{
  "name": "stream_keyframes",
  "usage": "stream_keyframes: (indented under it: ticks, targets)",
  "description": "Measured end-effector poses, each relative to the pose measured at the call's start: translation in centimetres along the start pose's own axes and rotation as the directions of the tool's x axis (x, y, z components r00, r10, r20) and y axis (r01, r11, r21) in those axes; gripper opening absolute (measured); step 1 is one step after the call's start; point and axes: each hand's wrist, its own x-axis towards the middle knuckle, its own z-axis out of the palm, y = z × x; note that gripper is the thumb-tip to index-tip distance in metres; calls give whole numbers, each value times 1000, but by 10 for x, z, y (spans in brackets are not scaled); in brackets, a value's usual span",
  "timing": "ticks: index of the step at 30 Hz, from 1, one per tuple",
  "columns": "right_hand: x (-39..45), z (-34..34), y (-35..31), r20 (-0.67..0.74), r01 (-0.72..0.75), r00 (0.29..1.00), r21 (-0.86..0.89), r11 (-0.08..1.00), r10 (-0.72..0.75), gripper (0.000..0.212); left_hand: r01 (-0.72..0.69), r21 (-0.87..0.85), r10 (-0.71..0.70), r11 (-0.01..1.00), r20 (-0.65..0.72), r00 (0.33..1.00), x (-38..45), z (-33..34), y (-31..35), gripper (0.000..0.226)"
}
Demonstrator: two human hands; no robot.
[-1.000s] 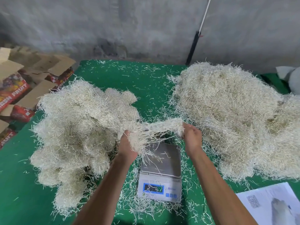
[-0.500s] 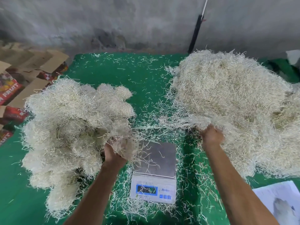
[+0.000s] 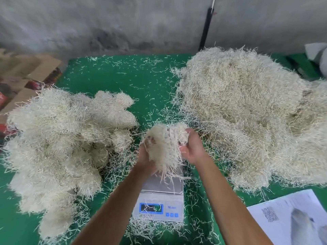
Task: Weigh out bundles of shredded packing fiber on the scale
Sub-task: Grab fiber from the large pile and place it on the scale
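Both hands, left (image 3: 146,160) and right (image 3: 192,149), clutch a fiber bundle (image 3: 163,145) above the scale (image 3: 161,195), between two big heaps on green cloth (image 3: 109,80).

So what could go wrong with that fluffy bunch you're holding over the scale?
Strands already dangle from the bundle gripped by the left hand and right hand, so bits may drop off the scale pan and go unweighed. Loose fibers lie across the display, which could hide the number. The big pile sits close and might brush the pan.
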Motion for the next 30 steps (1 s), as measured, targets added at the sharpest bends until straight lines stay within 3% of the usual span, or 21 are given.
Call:
stream_keyframes:
  ticks: [1,2,3,4,6,8,10,11,13,15,16,18,20,22,24,25,26,28,30]
  targets:
    - [-1,4,2,-32,30,999,-129,991,-34,30,21,87,-24,996,39,999,4,5,0,18]
    - [-2,6,1,-38,62,997,-241,968,-73,31,3,294,-13,956,33,999,2,14,0,20]
    - [-2,5,-1,-64,95,990,-325,941,-122,38,18,356,-64,934,118,991,2,20,-3,23]
    - [-4,2,-3,-75,120,984,-402,908,-163,49,57,416,-111,908,105,988,7,20,-2,20]
    - [-4,-11,-9,-21,221,961,-545,809,-277,63,43,512,-40,858,-18,999,11,6,-3,9]
    - [-4,-22,-10,87,336,907,-740,583,-412,43,61,421,0,905,-143,990,11,-7,6,8]
    - [-7,-22,-4,198,393,851,-855,339,-487,21,14,413,48,911,-139,989,14,-23,17,11]
    - [-7,-19,2,209,397,839,-866,303,-502,22,11,420,53,907,-139,989,17,-30,21,14]
    - [-6,-11,12,165,427,831,-802,418,-531,21,-1,421,74,907,-157,985,16,-30,26,15]
    - [-7,2,21,112,381,902,-664,643,-418,18,6,391,73,920,-187,980,17,-27,21,17]
    - [-11,8,26,139,349,928,-654,671,-347,23,28,408,60,913,-201,978,14,-21,17,19]
    - [-16,16,33,232,348,936,-724,596,-265,38,27,511,91,859,-206,974,10,-18,16,22]
    - [-15,12,26,208,366,928,-664,653,-308,36,-30,462,164,887,-254,953,13,-31,27,13]
    - [-8,-1,9,90,385,908,-564,731,-408,26,-71,308,188,949,-370,910,13,-46,47,9]
    - [-5,-2,1,62,410,895,-508,757,-442,26,-60,233,145,971,-368,918,15,-49,56,27]
    - [-4,5,4,82,426,889,-509,748,-451,29,-40,275,132,960,-323,937,13,-43,54,32]
    - [-5,14,6,102,423,892,-534,733,-440,31,-42,346,139,937,-262,955,13,-38,49,27]
    - [-6,23,9,135,426,893,-559,711,-430,33,-108,608,270,787,-182,945,9,-35,43,15]
    - [-5,11,-5,-10,403,888,-462,790,-459,35,-101,765,412,636,-226,883,11,-60,55,10]
